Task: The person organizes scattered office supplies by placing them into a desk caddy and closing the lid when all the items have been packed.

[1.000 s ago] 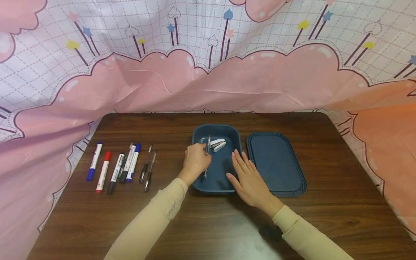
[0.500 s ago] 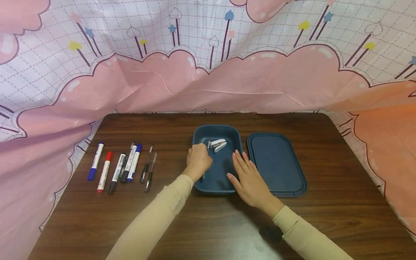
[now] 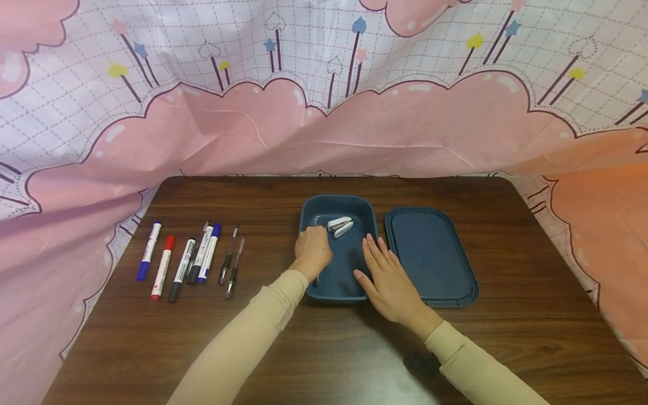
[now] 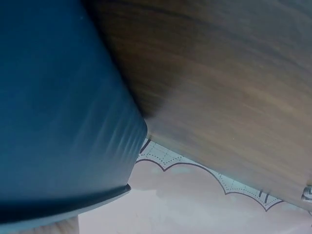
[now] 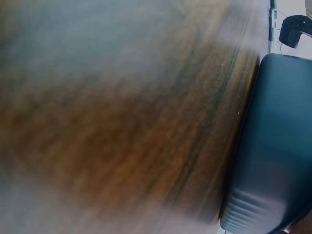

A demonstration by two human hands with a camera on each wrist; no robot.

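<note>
Nearest you: two pale yellowish sleeves (image 3: 253,337), yours, running in from the lower edge over a brown wood-grain surface (image 3: 314,365).

Your right hand (image 3: 387,281): palm down, fingers straight and side by side, thumb apart, laid at the right rim of a blue box (image 3: 349,267).

One pen (image 3: 317,279): inside that box, along its left side, near end showing, most of the length hidden under your left hand.

To your left, well apart from the box, on the surface: one marker with black cap (image 3: 181,270); one red marker (image 3: 162,270), red end away from you; two slim black pens (image 3: 233,275), side by side; a second black marker (image 3: 201,254) and a blue marker (image 3: 209,254), close together; outermost, a blue-capped marker (image 3: 149,250), cap towards you.

To your right: one blue lid (image 3: 430,256), flat, just beside the box.

Your left hand (image 3: 313,248): knuckles up, reaching over the box's left rim, fingers bent down and hidden; you cannot tell whether they pinch the pen.

One white stapler (image 3: 340,226): in the box's far half, lying just beyond your left hand.

Farthest from you: pink-and-white printed cloth (image 3: 354,129), hanging behind the surface.
</note>
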